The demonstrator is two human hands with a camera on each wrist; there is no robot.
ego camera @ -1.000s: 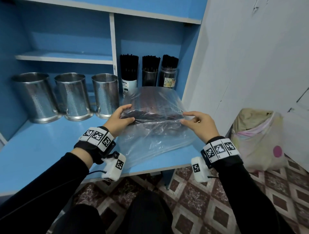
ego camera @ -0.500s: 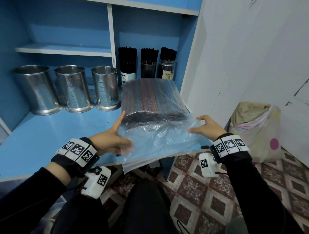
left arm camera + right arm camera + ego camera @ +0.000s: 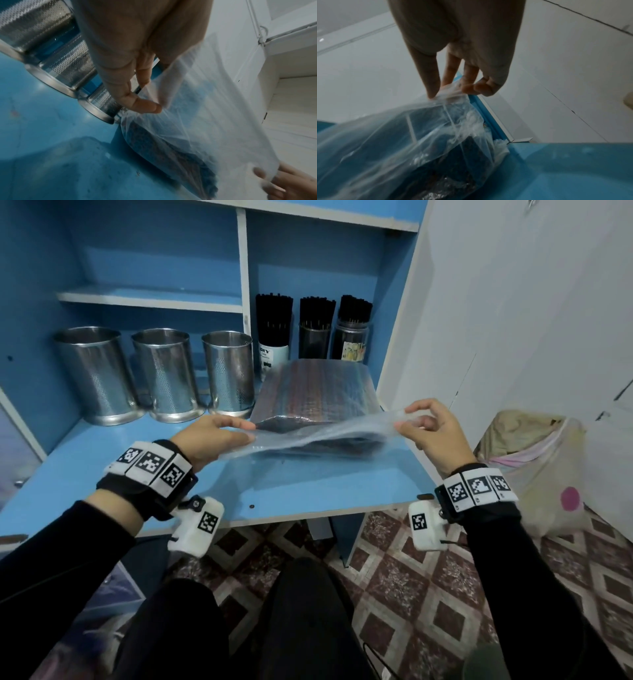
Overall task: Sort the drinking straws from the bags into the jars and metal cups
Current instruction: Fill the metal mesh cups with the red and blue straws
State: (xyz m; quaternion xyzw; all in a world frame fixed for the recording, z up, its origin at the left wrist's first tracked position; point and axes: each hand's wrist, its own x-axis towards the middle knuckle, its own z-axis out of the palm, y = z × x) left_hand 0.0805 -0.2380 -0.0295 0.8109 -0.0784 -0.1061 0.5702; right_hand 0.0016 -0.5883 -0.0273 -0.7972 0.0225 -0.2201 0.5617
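Both hands had lifted and spread the mouth of the clear plastic bag [image 3: 318, 436]: left hand [image 3: 209, 440] and right hand [image 3: 431, 429] each pinched an edge. Dark drinking straws [image 3: 315, 395] lay inside it on the blue desk [image 3: 85, 470], reachable now, metal cups [image 3: 164, 374] unfilled

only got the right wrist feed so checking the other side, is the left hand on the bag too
Observer: Yes, the left hand holds the opposite edge of the plastic bag, across from the right hand.
Operator: any straws in the metal cups yet
Observer: None stick out of the three metal cups, which stand to the left of the bag.
Operator: and the jars
Observer: Three jars stand behind the bag, each with black straws sticking up.
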